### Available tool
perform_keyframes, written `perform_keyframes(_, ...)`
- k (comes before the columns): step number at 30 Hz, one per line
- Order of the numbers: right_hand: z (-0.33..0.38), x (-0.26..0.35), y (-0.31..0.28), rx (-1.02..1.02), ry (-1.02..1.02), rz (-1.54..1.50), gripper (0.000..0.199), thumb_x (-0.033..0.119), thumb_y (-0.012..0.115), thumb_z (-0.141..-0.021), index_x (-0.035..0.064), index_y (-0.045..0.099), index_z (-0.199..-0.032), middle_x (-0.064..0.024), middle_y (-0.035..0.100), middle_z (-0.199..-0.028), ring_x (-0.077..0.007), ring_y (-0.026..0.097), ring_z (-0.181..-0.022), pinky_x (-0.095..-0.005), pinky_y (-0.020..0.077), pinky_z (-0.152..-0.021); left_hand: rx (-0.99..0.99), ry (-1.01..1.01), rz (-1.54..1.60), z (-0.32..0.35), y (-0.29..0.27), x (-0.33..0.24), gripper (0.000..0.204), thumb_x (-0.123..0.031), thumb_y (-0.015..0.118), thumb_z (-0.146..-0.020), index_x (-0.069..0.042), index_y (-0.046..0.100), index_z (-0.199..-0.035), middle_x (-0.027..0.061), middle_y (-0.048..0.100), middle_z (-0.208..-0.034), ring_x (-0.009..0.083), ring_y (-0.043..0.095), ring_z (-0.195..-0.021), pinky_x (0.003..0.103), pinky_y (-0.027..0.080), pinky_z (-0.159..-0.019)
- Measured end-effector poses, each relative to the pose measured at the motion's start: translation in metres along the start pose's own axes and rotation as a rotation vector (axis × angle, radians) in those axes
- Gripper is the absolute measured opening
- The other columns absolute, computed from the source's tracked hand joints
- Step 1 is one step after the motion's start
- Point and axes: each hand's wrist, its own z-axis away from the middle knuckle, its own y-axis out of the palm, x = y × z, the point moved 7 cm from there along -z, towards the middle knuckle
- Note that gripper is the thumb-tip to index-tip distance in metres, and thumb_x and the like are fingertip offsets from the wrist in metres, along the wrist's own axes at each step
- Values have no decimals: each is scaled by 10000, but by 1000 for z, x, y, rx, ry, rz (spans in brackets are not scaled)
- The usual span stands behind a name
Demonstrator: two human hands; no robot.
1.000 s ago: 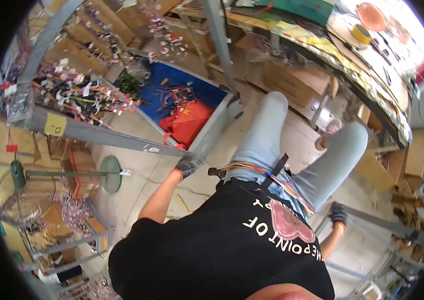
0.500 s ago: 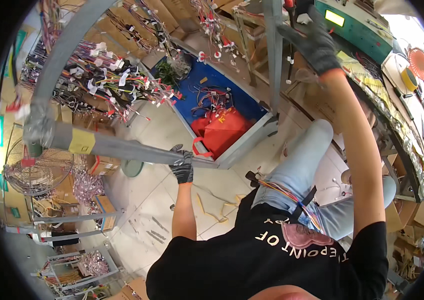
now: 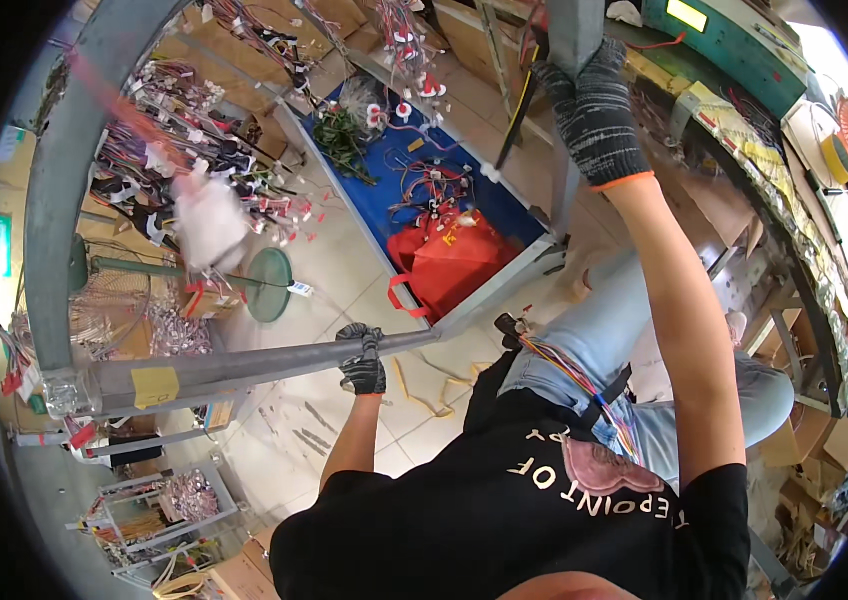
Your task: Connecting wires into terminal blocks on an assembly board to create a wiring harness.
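My left fingers (image 3: 362, 352) are clenched around the grey bar (image 3: 244, 365), whose long axis runs left to right below the blue tray (image 3: 414, 205). My right fingers (image 3: 584, 85) grip the upright post (image 3: 566, 190), well apart, above and to the right.

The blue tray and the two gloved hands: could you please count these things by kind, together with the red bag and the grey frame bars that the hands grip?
Gloved hands: 2, left hand, right hand
Grey frame bars gripped: 2, horizontal bar, upright bar
Blue tray: 1
Red bag: 1
Total: 6
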Motion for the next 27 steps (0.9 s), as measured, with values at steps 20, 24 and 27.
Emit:
perform_keyframes(20, -20, -30, 37, 270, 44, 488, 299, 252, 443, -820, 15, 531, -979, -259, 589, -858, -391, 577, -827, -425, 460, -741, 335, -1011, -822, 151, 1, 202, 658, -563, 345, -875, -143, 280, -1378, 33, 548, -938, 149, 429, -688, 382, 426, -654)
perform_keyframes(24, 127, -122, -52, 509, -78, 542, 347, 360, 618, -779, 20, 570, -823, -198, 564, -759, -373, 544, -714, -422, 441, -627, 172, -1671, 11, 186, 177, 164, 985, -784, 305, -723, 11, 306, -1304, 146, 526, -1176, 283, 475, -1114, 415, 349, -963)
perform_keyframes(27, 254, -151, -69, 920, 317, 436, 272, 327, 645, -753, 58, 604, -757, -175, 595, -750, -335, 579, -732, -414, 459, -637, 187, -1726, 278, 168, 185, 237, 922, -742, 389, -714, -30, 351, -1299, 173, 499, -1202, 301, 456, -1138, 412, 330, -990)
